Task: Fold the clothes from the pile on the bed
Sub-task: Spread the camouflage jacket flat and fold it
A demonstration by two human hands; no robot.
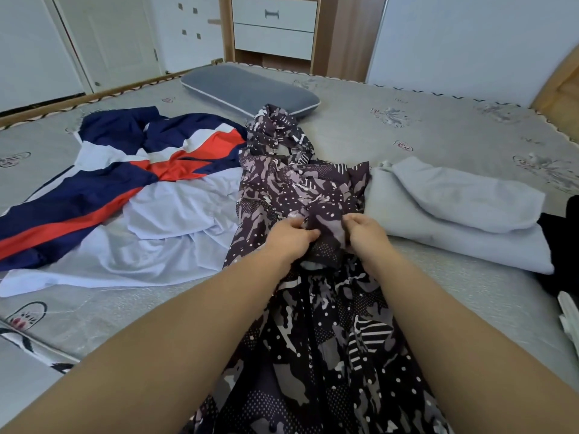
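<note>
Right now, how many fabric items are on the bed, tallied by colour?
Dark patterned: 1, the camouflage-print garment gripped by the left hand and right hand
Navy, white and red: 1, the jacket
Pale grey: 1, the folded garment
Black: 1, the item at the right edge
Grey: 1, the pillow
Total: 5

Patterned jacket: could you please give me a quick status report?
Left hand and right hand both pinching patterned jacket mid-bed. Not yet folded. Folded grey garment touching its right edge; tricolour jacket left.
</note>
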